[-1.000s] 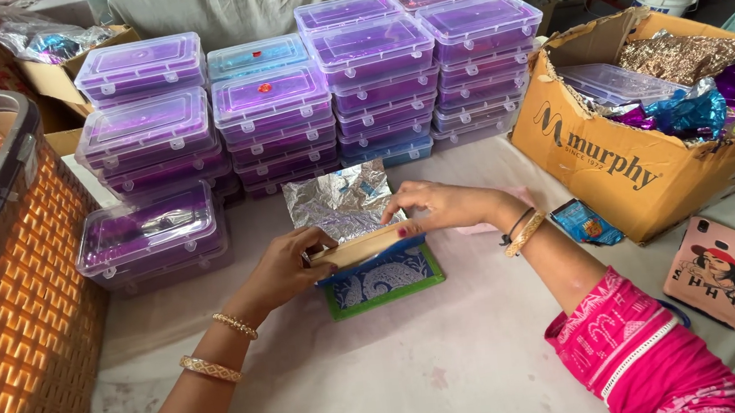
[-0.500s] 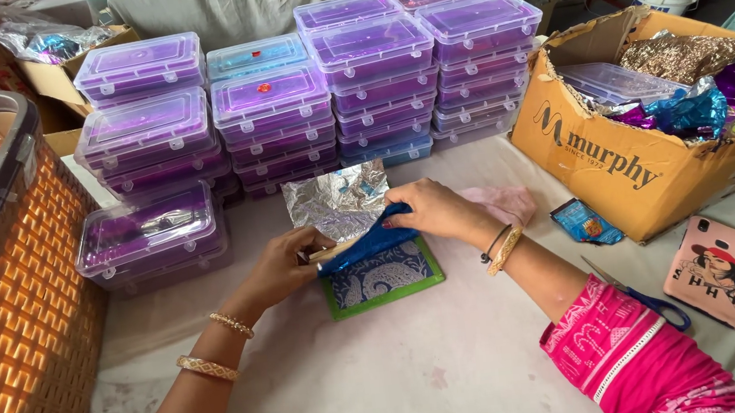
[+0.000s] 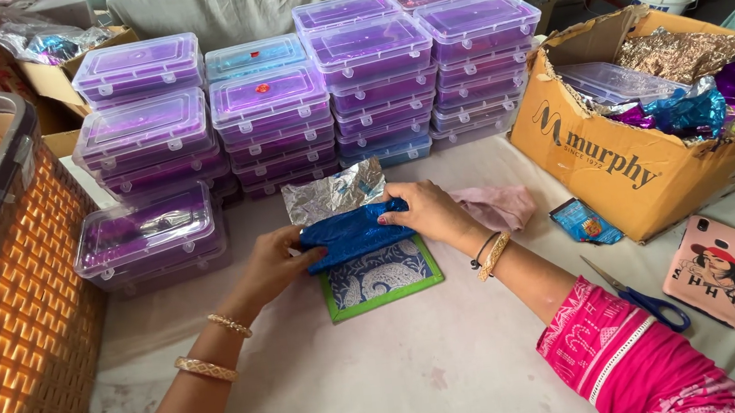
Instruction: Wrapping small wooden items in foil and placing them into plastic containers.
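Orange woven basket (image 3: 8, 295) at far left, purple clear plastic boxes (image 3: 286, 106) stacked behind. Since half a second ago the blue foil (image 3: 350, 233) is pulled wider and flatter between both hands, and the pink cloth (image 3: 498, 206) shows more. Left hand (image 3: 276, 262) is closed, pinching the foil's left end; right hand (image 3: 422, 215) is closed, gripping its right end. Foil is crinkly, glittery, bunched into a long roll, lying over a flat green-edged card (image 3: 383, 279) with a blue-white pattern, mid-bench (image 3: 419, 372). Silver foil (image 3: 335, 192) just behind. Cardboard box (image 3: 615, 165), scissors (image 3: 646, 296), phone (image 3: 715, 270) at right.
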